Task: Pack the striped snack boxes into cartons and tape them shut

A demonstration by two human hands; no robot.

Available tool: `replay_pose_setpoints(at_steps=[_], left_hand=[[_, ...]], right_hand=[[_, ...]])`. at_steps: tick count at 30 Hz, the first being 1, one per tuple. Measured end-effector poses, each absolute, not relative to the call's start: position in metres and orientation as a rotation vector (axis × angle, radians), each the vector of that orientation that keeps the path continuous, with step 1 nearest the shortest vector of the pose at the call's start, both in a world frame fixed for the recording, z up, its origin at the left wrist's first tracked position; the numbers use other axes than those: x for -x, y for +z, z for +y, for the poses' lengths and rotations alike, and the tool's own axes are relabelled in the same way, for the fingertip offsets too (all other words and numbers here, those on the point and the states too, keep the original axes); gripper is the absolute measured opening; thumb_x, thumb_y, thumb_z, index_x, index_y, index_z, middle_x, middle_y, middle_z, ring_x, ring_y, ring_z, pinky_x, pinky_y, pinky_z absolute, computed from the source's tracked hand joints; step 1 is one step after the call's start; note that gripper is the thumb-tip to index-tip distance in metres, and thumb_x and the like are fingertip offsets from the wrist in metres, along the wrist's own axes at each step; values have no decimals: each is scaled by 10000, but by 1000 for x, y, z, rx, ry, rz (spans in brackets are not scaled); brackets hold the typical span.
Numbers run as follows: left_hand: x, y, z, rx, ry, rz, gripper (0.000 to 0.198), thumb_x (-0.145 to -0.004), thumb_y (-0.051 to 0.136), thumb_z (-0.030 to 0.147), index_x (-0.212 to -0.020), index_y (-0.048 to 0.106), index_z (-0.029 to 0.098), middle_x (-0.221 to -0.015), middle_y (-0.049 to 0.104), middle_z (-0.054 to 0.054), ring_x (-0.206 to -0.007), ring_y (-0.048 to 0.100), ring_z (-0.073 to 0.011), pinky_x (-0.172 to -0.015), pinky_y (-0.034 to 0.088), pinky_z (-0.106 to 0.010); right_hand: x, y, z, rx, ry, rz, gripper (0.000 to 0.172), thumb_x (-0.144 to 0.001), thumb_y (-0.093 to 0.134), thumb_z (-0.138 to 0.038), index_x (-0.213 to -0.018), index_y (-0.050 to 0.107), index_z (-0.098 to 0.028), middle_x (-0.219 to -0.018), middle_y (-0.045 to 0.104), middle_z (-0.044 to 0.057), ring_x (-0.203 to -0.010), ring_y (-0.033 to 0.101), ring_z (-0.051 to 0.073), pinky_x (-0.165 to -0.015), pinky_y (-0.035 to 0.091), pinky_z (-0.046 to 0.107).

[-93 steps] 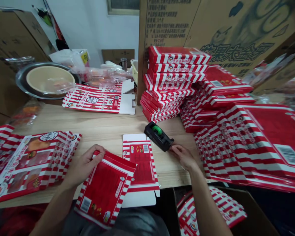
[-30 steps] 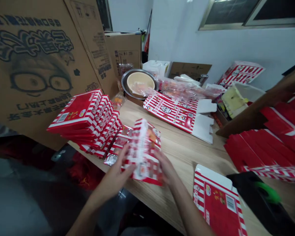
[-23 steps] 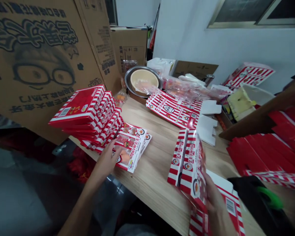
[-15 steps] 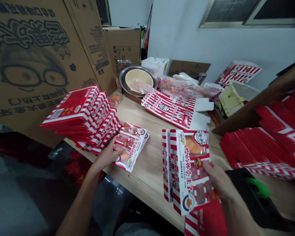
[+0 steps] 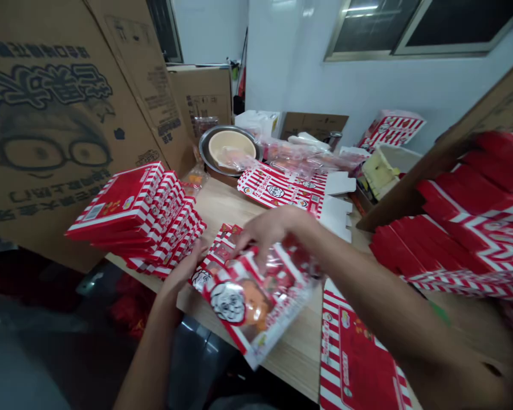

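Note:
In the head view my right hand (image 5: 276, 228) reaches across the table and grips a red-and-white striped candy box (image 5: 260, 302) from above. The box is tilted, its clear windows showing orange and red sweets, and it is slightly blurred. Beneath and behind it, partly covered, lies another striped box (image 5: 216, 256). My left hand (image 5: 187, 266) is at that lower box's left edge, fingers extended, between it and a leaning stack of red boxes (image 5: 128, 208). Whether the left fingers touch the lower box, I cannot tell.
A red striped box (image 5: 359, 364) lies at the front right, with piled red boxes (image 5: 461, 228) beyond. Behind are a flattened striped carton (image 5: 282, 191), bagged sweets (image 5: 299, 156) and a metal basin (image 5: 203, 145). A large cardboard box (image 5: 51, 131) stands at left.
My right hand has swung left from the right side, bringing a striped box over the one near my left hand. A red box at front right is more exposed. The view has shifted slightly.

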State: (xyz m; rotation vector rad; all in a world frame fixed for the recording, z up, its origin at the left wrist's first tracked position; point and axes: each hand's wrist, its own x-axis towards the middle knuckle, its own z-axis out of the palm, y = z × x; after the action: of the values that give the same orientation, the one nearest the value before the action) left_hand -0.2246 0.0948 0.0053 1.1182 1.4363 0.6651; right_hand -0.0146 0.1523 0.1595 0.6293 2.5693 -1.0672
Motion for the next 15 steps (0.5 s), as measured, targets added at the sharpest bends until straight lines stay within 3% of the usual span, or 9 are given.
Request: replay_pose_setpoints(at_steps=[2,5,7,9,11,12,14,15], left_hand=[[226,9,97,-1010,645,1328,900,-778,-33,701,-1348,307,94,-1183,581,-161,-1060,571,-269,-908,426,-432],[224,10,95,-886,638,1164,832,-802,62,696,-1335,350,127,-1127,620,-128,-1080,558,-269,-940,401,-438],[220,7,93,-867,628,1126,745,-826,146,663,-1308,405,159,-1121,626,-101,-1106,541,-260,-970,382,-421],[213,4,94,-889,607,1142,690,-835,188,636,-1275,454,175,-1105,635,-85,-1110,538,-255,-977,381,-409],[203,0,98,-941,583,1152,686,-827,207,636,-1235,497,166,-1078,645,-88,-1107,539,-264,-962,395,-413],[197,-2,100,-981,575,1160,697,-817,220,647,-1211,518,155,-1057,653,-94,-1099,542,-274,-946,406,-421],[184,-5,103,-1093,567,1194,696,-789,281,665,-1170,547,146,-1033,660,-99,-1084,548,-283,-922,422,-421],[178,-7,104,-1160,572,1229,682,-775,322,665,-1154,555,149,-1026,662,-97,-1074,552,-281,-915,427,-414]], right_hand=[[57,150,158,-802,-778,2623,525,-388,776,-22,-855,702,-249,-934,710,-33,-926,635,203,-906,448,364],[73,126,151,-1091,-516,2842,628,-466,782,-26,-1048,640,-215,-1288,517,91,-1257,375,303,-1063,197,517],[51,107,136,-1333,-392,3041,716,-608,754,-146,-1265,470,-180,-1440,276,143,-1345,178,302,-1085,46,537],[18,84,114,-1825,-448,3174,762,-723,673,-294,-1370,295,-157,-1471,170,168,-1362,95,300,-1082,49,550],[-9,57,88,-2515,-895,2880,866,-751,614,-408,-1418,116,-170,-1472,149,185,-1356,82,335,-1050,175,585],[-16,42,75,-2637,-1281,2680,895,-762,579,-451,-1424,37,-188,-1455,203,194,-1337,173,350,-1012,272,585],[-22,14,53,-2393,-2117,2434,913,-799,510,-472,-1411,-107,-192,-1381,366,192,-1234,404,320,-940,415,516],[-20,1,45,-2376,-2370,2325,971,-783,533,-465,-1395,-165,-180,-1363,392,194,-1195,456,305,-936,430,491]])
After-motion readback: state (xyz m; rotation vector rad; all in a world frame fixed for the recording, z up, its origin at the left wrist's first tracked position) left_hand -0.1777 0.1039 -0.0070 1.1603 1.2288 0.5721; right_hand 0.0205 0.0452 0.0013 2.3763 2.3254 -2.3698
